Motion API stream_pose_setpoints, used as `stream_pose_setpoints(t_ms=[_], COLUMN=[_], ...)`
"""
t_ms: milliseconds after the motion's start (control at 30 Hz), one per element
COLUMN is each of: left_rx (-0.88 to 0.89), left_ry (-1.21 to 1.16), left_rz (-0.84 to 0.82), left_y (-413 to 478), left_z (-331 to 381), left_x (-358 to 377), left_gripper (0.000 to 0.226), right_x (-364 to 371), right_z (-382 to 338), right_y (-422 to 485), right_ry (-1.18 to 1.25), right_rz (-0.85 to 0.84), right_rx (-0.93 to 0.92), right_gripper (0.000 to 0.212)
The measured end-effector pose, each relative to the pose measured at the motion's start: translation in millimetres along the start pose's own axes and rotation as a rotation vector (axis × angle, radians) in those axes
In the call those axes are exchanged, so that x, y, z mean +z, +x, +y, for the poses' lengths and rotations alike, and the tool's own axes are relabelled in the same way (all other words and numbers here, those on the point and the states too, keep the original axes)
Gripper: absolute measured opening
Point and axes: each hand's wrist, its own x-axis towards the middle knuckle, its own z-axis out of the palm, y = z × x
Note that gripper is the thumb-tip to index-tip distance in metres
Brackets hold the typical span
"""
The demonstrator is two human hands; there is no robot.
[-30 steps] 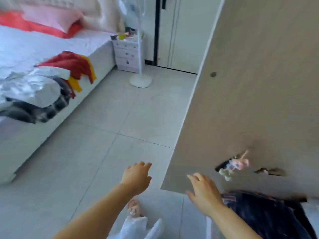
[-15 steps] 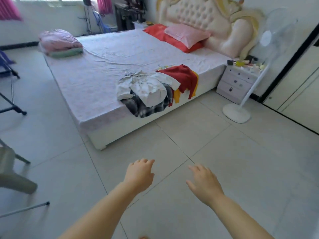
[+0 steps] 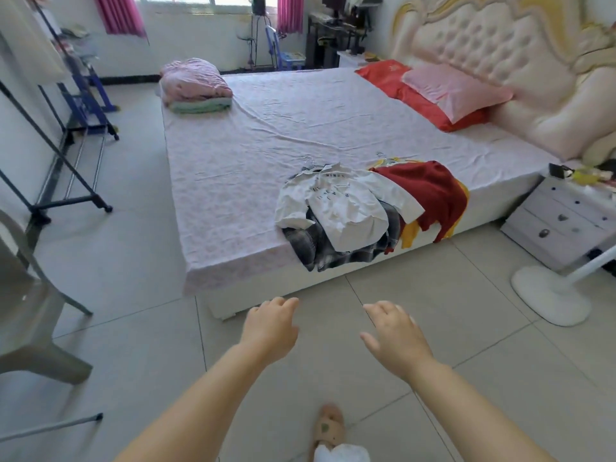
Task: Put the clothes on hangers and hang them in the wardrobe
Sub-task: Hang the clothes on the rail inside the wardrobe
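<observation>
Clothes (image 3: 363, 208) lie heaped on the pink-sheeted bed (image 3: 266, 161) above grey floor tiles (image 3: 133, 328); both hands' fingers (image 3: 283, 303) relaxed, holding nothing.

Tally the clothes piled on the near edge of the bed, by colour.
white top: 1
grey checked shirt: 1
red garment: 1
yellow garment: 1
Total: 4 showing; the pile may hide more.

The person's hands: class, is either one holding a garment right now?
No: the left hand and right hand are both empty, fingers loose, while the white shirt lies untouched on the bed.
</observation>
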Motion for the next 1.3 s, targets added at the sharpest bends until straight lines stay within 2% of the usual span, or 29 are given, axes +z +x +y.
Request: stream_pose_setpoints(t_ms=[200, 467, 867, 1300], left_rx=[-0.113, -0.155, -0.109, -0.177], left_ry=[-0.037, -0.063, -0.099, -0.110], left_rz=[0.009, 0.056, 0.032, -0.023], left_y=[112.7, 245.4, 472.4, 629.5], left_z=[0.6, -17.9, -77.9, -105.7], left_x=[-43.2, -94.3, -156.8, -186.9], left_gripper=[0.050, 0.052, 0.051, 0.050], right_x=[-33.8, -63.4, -85.0, -108.3], right_z=[21.2, 35.0, 42.5, 76.6], right_y=[142.2, 302.7, 533.8, 727.3], right_ry=[0.031, 0.022, 0.024, -0.005], right_rz=[-0.043, -0.084, -0.137, -0.174], right_rx=[-0.083, -0.150, -0.066, -0.071], right_gripper=[0.050, 0.044, 0.050, 0.042])
